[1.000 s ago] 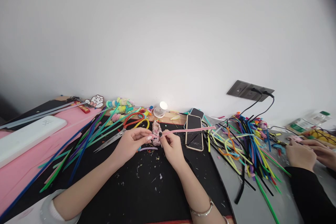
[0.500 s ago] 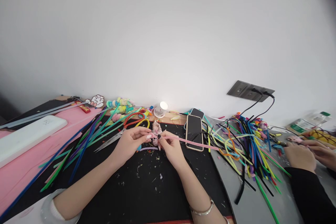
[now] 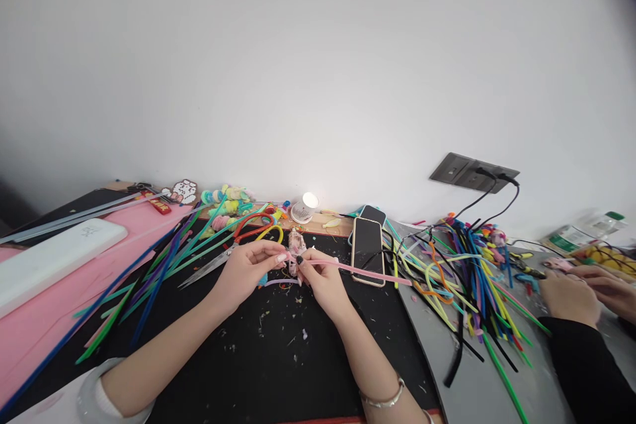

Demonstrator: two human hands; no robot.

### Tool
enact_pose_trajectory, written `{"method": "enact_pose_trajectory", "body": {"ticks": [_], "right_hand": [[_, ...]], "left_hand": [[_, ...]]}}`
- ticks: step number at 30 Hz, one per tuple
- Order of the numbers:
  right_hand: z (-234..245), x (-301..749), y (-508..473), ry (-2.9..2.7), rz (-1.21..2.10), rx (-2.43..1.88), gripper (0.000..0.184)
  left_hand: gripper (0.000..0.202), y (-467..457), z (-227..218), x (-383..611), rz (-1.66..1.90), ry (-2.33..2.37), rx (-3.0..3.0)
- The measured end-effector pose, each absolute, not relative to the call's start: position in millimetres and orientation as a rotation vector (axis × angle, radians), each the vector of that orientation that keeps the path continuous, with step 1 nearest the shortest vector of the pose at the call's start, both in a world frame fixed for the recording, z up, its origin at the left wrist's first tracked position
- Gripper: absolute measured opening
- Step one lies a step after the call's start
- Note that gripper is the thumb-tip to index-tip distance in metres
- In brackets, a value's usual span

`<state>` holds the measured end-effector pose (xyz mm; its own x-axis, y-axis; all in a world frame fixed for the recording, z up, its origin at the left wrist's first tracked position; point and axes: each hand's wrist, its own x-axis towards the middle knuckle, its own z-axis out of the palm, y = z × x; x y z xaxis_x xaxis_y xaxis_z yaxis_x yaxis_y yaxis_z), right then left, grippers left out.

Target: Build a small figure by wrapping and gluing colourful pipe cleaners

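The pipe cleaner (image 3: 370, 271) in the hands (image 3: 322, 281) is pale pink. The scissors (image 3: 211, 267) have one red-orange loop and one yellow. The mat (image 3: 258, 374) is black, speckled with pale scraps; the phone (image 3: 368, 245) shows a black screen inside a cream rim. The bundle of pipe cleaners (image 3: 479, 288) mixes blue, black, yellow and green.

A plain pale wall (image 3: 318, 79) fills the upper view, brighter low in the middle and shadowed toward the far left. A dark socket panel (image 3: 452, 167) (two black plugs (image 3: 507, 177) sit in it) is mounted low at right, above a grey tabletop (image 3: 472, 387).
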<state>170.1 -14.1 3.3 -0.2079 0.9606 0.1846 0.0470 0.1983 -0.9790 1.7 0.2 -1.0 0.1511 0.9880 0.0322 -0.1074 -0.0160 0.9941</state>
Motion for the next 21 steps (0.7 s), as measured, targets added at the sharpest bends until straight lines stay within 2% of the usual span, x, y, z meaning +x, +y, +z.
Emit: {"method": "enact_pose_trajectory", "body": {"ticks": [21], "right_hand": [[2.1,171.8,-14.0,-1.521,1.224,-0.986,0.027]], "left_hand": [[0.026,-1.0,2.7,3.3,1.169,0.991,1.226]]}}
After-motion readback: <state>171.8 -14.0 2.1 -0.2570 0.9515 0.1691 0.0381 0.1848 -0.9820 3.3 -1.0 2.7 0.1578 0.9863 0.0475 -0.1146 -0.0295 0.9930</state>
